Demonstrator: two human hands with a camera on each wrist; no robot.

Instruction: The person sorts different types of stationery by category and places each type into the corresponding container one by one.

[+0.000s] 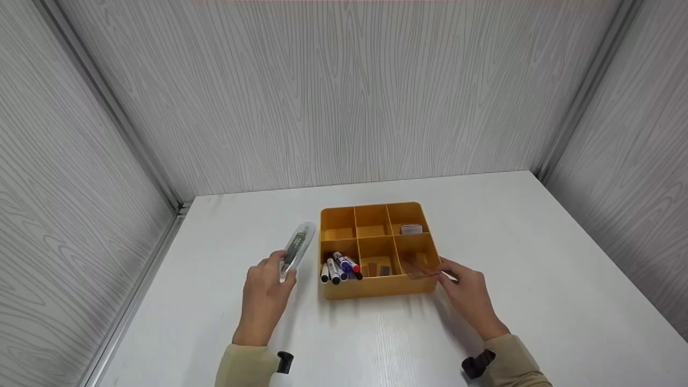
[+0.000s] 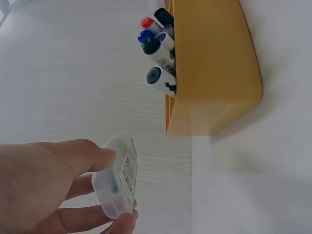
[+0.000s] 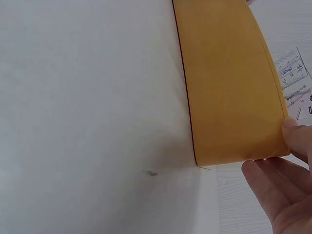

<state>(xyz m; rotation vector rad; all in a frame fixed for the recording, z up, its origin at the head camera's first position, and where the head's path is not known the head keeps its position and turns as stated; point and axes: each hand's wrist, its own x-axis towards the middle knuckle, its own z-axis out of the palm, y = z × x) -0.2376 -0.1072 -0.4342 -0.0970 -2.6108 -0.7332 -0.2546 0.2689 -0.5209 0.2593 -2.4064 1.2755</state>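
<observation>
My left hand holds a clear plastic case between thumb and fingers, raised beside the left wall of an orange organizer box. Something dark green lies inside the case; a barcode label shows on it in the left wrist view. At the box's front right corner, my right hand grips the corner, thumb at the rim and fingers by the side wall. Transparent rulers rise above the rim there; whether the fingers touch them, I cannot tell. Several markers lean in the front left compartment.
A small pale stack sits in the back right compartment. Small flat pieces lie in the front middle one. The box stands on a white table, with wood-grain panels behind and at both sides.
</observation>
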